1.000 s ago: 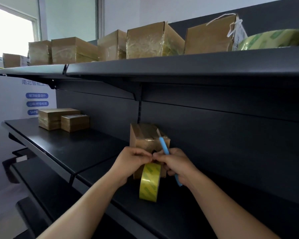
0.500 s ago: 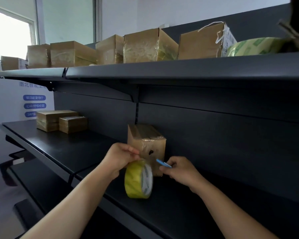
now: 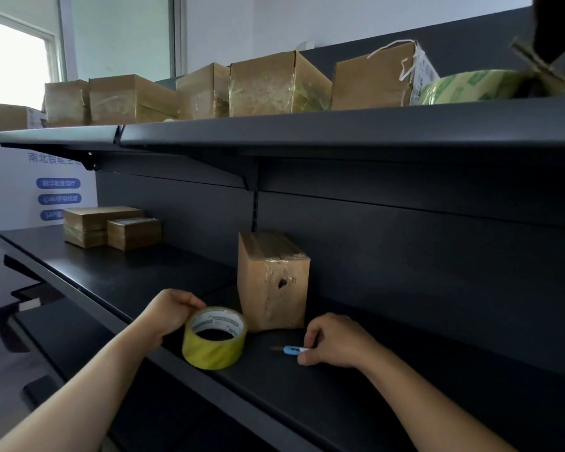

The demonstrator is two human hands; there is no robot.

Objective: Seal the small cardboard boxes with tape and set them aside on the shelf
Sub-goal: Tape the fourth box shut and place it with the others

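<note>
The left arm comes in from the bottom left and reaches forward over the middle shelf. The left grip is turned palm down. Its fingers curl over the rim of the tape roll and hold it there.

The tape roll is yellow. It lies flat on the middle shelf near the front edge, with its hole facing up.

The right arm comes in from the bottom right. The right grip rests on the middle shelf with the knuckles up. Its thumb and fingers pinch the back end of a small blue cutter. The cutter lies flat on the shelf. Its long side runs left to right, and its thin tip points left, toward the tape roll. There is a gap between the tip and the roll.

The box stands between the two hands and a little behind them, on the middle shelf. It stands tall, with its long side going up and down. Shiny tape runs over its top and down its front. The front has a small dark hole. The box is just behind the tape roll, to the roll's right, and I cannot tell if they touch.

Two flat boxes sit far off to the left on the same shelf. A row of taped boxes stands on the top shelf.
</note>
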